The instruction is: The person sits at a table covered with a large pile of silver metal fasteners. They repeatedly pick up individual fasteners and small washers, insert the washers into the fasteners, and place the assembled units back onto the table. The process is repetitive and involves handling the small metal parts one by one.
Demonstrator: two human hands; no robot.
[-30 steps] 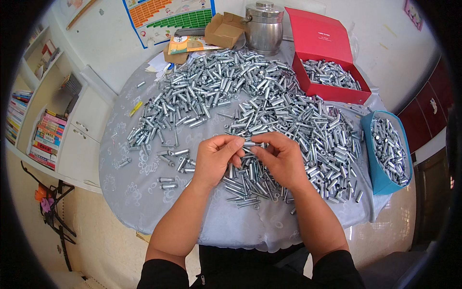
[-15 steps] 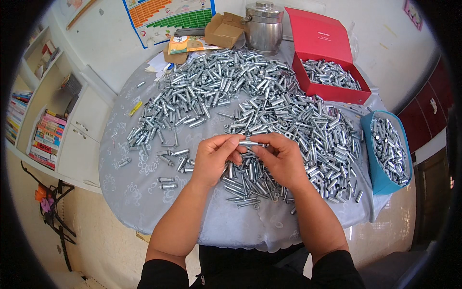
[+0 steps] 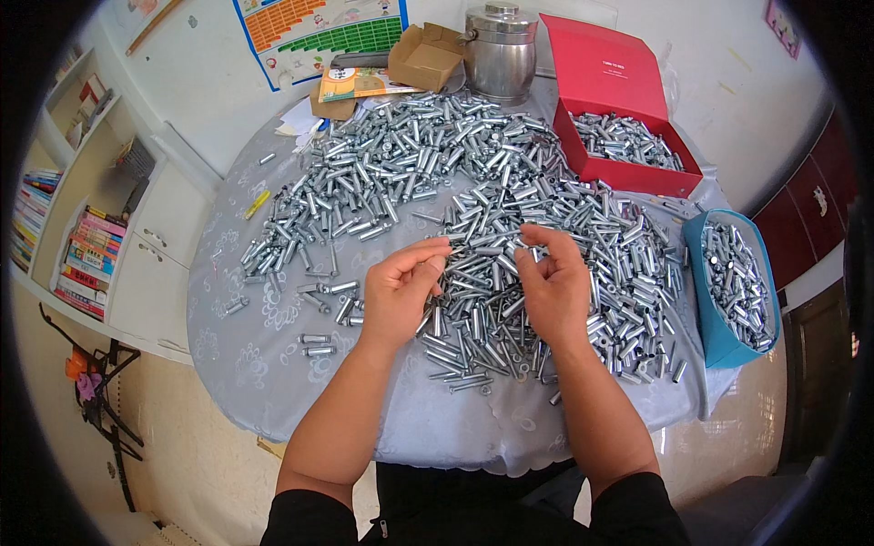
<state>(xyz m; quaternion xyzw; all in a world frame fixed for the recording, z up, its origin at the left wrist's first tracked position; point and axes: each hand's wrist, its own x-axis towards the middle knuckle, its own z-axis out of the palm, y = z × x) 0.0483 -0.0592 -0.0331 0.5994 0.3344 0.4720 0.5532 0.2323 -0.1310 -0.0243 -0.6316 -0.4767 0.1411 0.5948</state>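
Hovering over the middle of a round table [image 3: 300, 400] draped in a pale grey cloth, both hands work above a wide heap of silver metal sleeves [image 3: 473, 191]. Each grip is partly closed: the left hand [image 3: 401, 291] curls its fingers with thumb and forefinger pinched toward the right, and the right hand [image 3: 551, 287] answers with its own thumb and forefinger raised. Between the two sets of fingertips a thin silver metal piece [image 3: 482, 246] appears to be pinched at both ends, though it blends into the heap beneath, so I cannot tell for certain.

At the far right edge of the table sits a red box [image 3: 628, 173] with its lid standing open, holding more sleeves. A blue bin [image 3: 719, 337] at the right side is also filled with them. Behind the heap stand a steel pot [image 3: 501, 50] and a small cardboard box [image 3: 423, 59]. White shelves with books [image 3: 77, 264] line the left wall.
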